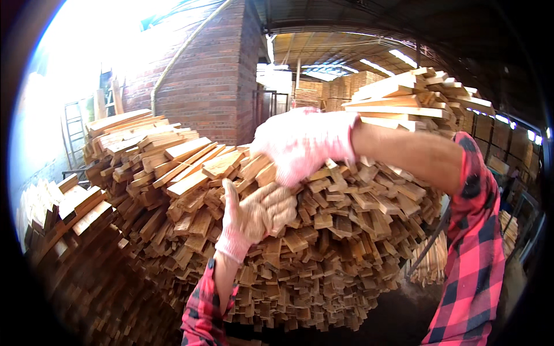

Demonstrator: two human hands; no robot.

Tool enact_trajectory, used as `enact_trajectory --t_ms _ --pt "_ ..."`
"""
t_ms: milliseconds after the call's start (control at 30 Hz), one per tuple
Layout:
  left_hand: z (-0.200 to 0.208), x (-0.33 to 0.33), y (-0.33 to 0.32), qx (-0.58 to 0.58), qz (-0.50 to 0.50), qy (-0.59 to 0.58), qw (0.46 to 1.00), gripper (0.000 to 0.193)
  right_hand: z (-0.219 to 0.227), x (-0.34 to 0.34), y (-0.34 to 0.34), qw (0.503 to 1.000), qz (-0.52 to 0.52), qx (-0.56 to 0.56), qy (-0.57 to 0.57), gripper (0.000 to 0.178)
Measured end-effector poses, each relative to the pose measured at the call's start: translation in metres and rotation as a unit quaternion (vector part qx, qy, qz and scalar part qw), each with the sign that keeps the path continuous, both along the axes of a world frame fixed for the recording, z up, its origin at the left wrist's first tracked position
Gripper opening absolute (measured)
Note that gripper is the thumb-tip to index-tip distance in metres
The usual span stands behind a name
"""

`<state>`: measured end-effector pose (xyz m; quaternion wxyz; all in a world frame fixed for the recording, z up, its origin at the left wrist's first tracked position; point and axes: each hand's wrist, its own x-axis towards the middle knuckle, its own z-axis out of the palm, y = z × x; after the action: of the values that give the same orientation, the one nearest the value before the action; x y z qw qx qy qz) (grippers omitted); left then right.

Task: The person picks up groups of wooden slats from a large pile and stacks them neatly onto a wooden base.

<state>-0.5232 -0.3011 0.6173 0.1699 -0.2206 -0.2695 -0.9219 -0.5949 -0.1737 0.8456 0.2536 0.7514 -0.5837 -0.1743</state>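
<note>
My left hand (257, 214), in a knit glove with a pink cuff and a stained tan palm, is held up before a large stack of wooden slats (323, 254). Its thumb points up and its fingers stretch to the right, with nothing in the palm. My right hand (309, 141), in a pink and white glove, reaches across from the right, just above the left fingertips. The back of this hand shows, bent downward over the slats. Its fingertips are mostly hidden, and I cannot tell whether they grip a slat.
More slats (63, 207) are piled at the far left. A higher stack of boards (415, 98) rises at the right, behind my right forearm. Beyond the stack stands a brick wall (199, 75) with a pale pipe. A ladder (75, 130) leans at the left.
</note>
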Motion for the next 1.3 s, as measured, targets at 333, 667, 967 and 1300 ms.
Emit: enact_trajectory --t_ms 333,667,967,1300 --pt "0.031 -0.008 0.018 -0.085 0.104 -0.126 0.983 0.054 -0.209 0.01 0.101 0.863 0.191 -0.444 0.146 0.038" --pt "-0.061 0.028 0.082 -0.222 0.388 -0.202 0.871 0.062 -0.333 -0.033 0.047 0.549 -0.035 -0.102 -0.829 0.116" --pt "-0.148 0.161 0.07 -0.11 0.345 -0.219 0.906 0.097 -0.491 0.07 0.036 0.505 0.039 0.176 -0.844 0.116" --pt "-0.383 0.333 0.206 0.003 0.512 -0.573 0.64 0.073 -0.67 0.238 0.057 0.543 0.011 0.398 -0.739 0.109"
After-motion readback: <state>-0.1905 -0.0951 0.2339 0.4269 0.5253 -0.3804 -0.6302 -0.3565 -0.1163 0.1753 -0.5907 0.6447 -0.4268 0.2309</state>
